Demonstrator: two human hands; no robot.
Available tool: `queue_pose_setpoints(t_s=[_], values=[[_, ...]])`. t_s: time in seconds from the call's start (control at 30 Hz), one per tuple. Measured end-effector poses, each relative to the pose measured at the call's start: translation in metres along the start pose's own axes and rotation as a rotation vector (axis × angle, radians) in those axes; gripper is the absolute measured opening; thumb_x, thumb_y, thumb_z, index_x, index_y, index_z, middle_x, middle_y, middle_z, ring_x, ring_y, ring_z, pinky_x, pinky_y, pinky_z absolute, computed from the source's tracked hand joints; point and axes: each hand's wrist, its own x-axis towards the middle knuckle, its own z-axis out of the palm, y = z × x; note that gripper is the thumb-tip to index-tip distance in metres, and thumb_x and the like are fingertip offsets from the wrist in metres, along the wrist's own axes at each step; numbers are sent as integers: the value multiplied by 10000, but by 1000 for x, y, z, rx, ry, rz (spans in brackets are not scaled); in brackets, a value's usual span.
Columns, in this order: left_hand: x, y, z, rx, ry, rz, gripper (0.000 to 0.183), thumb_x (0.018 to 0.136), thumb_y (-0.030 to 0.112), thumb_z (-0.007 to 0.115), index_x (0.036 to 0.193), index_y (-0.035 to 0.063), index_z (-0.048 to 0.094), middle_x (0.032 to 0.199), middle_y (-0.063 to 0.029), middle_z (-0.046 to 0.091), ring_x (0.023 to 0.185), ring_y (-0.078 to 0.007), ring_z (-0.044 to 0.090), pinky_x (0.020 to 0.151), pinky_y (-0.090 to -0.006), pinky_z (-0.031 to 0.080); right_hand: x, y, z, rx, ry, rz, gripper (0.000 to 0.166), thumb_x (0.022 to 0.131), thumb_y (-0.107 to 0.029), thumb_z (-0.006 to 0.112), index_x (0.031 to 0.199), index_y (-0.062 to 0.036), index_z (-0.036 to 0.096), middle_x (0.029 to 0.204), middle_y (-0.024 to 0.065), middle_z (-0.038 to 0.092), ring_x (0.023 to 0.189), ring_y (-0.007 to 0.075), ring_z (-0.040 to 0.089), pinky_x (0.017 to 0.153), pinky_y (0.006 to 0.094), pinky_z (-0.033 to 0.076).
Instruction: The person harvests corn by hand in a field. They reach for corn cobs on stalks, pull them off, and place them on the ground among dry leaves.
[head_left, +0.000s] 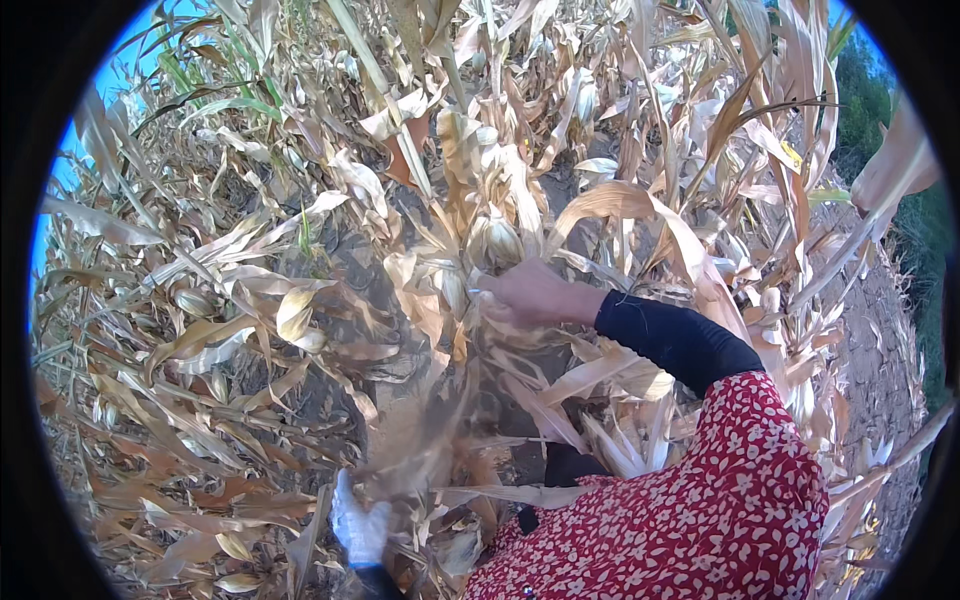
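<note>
My right hand, bare and slightly blurred, is curled among dry maize leaves at the base of a standing stalk. A thin bright-tipped object pokes out from its fingers; what it is cannot be made out. Just beyond the knuckles is a maize ear in its dry husk, and another husked ear is close to the fingertips. Lower down, my left hand wears a white knitted glove. Beside it, a brown streak of dry leaves or stalk is blurred by motion, so the left hand's grip is unclear.
Dry maize stalks rise ahead, and a long curled leaf arches above my right forearm. Fallen leaves and a pale husked ear lie to the left. Bare cracked soil runs along the right, bordered by green bushes.
</note>
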Motion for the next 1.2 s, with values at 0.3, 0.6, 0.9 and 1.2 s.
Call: queue_pose_setpoints(t_s=[0.3, 0.6, 0.9, 1.2], values=[[25, 117, -6, 299, 373, 250, 661, 882, 324, 641, 1415, 9, 408, 1382, -197, 480, 1243, -350, 477, 1052, -454, 336, 9, 210, -89, 17, 299, 439, 357, 843, -339, 647, 1010, -23, 643, 907, 209, 675, 889, 382, 650, 790, 465, 498], [43, 213, 120, -384, -162, 720, 489, 725, -5, 637, 1210, 48, 606, 1240, -153, 584, 1142, -318, 555, 963, -396, 462, -250, 265, 108, 358, -402, 871, 237, 783, -232, 633, 816, -1, 679, 678, 90, 657, 576, 166, 611, 542, 334, 482], [33, 303, 324, -773, -686, 839, 281, 882, 157, 571, 1139, 51, 607, 1063, -116, 658, 1033, -309, 610, 914, -388, 468, -388, 202, 192, 1347, 2, 1034, 379, 933, -229, 594, 1211, 29, 575, 1020, 139, 657, 855, 205, 668, 745, 336, 552], [-74, 207, 434, -387, -1347, 867, 274, 940, 131, 439, 1051, -16, 641, 1030, -155, 666, 972, -284, 616, 890, -339, 469, -288, 114, 211, 1838, -262, 951, 463, 965, -345, 546, 1303, -31, 508, 1105, 136, 634, 911, 208, 663, 781, 344, 566]])
